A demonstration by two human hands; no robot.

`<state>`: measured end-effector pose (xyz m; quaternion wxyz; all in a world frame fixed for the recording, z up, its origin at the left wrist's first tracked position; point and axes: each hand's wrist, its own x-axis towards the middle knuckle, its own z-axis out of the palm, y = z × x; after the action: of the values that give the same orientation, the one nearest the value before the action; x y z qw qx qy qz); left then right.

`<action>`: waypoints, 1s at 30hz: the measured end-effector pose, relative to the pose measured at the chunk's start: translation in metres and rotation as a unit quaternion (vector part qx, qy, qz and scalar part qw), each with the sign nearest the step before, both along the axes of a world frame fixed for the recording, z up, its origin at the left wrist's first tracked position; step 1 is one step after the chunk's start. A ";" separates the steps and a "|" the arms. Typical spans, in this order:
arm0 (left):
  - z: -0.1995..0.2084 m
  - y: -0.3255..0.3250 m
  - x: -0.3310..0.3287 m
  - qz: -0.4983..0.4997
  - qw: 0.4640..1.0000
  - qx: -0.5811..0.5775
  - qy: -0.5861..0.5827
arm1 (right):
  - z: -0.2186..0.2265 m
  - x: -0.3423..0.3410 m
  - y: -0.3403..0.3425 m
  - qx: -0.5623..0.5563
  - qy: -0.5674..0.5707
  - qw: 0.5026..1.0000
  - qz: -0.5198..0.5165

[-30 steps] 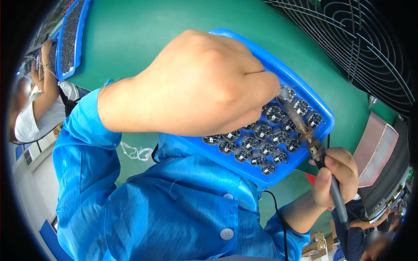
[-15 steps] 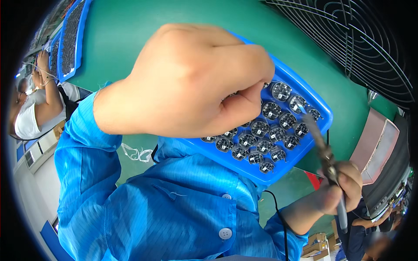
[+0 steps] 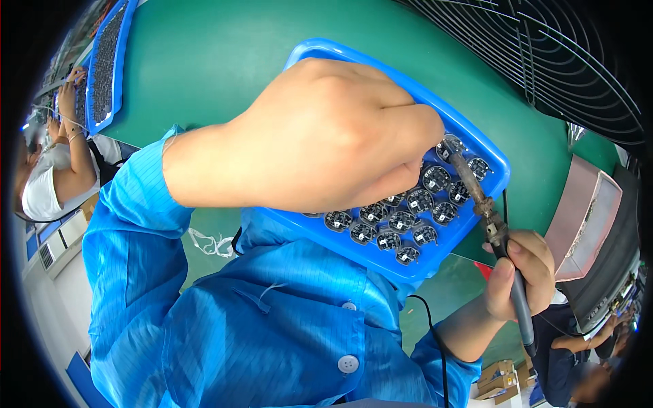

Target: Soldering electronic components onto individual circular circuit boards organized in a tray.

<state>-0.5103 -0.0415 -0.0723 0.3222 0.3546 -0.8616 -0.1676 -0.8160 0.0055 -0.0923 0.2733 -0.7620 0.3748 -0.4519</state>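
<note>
A blue plastic tray (image 3: 500, 178) holds rows of small round circuit boards (image 3: 401, 221) in dark, clear-edged housings. My right hand (image 3: 529, 268) grips a soldering iron (image 3: 491, 228) by its grey handle, its tip at a board near the tray's right side. Above the tray's middle, my left hand (image 3: 333, 136) is closed, thumb and fingers pinched close to the iron's tip. Whatever it pinches is hidden from this view. The left hand also covers many of the boards below it.
A green tabletop (image 3: 197, 54) lies beneath. A wire fan guard (image 3: 527, 47) rises at far right, with a pinkish box (image 3: 578, 224) nearer. Another blue tray (image 3: 107, 75) of small parts stands far left, beside a seated person (image 3: 75, 163). A black cable (image 3: 435, 333) hangs by my right sleeve.
The soldering iron's tip has moved left and up onto a board, close to my left fingers. My left hand has shifted slightly right and down. The tray appears slightly shifted in view.
</note>
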 end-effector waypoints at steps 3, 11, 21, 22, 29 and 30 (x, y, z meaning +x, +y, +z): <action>-0.001 0.000 -0.001 -0.003 1.000 0.006 -0.017 | 0.001 0.001 0.000 0.001 -0.001 1.000 0.005; -0.002 -0.003 -0.004 0.006 0.999 0.009 -0.044 | 0.004 0.004 0.001 0.017 -0.002 1.000 -0.013; -0.005 -0.006 -0.008 -0.003 0.996 0.002 -0.092 | 0.007 0.006 0.001 0.012 0.004 1.000 -0.018; -0.005 -0.006 -0.008 -0.006 0.995 0.000 -0.100 | 0.008 0.006 0.001 0.012 0.005 1.000 -0.017; -0.003 -0.005 -0.009 -0.007 0.994 0.030 -0.110 | 0.008 0.007 0.005 0.021 0.012 0.999 -0.041; -0.002 -0.005 -0.009 -0.007 0.993 0.027 -0.111 | 0.008 0.007 0.005 0.022 0.005 0.999 -0.037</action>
<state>-0.5188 -0.0466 -0.0745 0.2141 0.3733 -0.8897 -0.1527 -0.8085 0.0103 -0.0841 0.2714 -0.7436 0.4142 -0.4493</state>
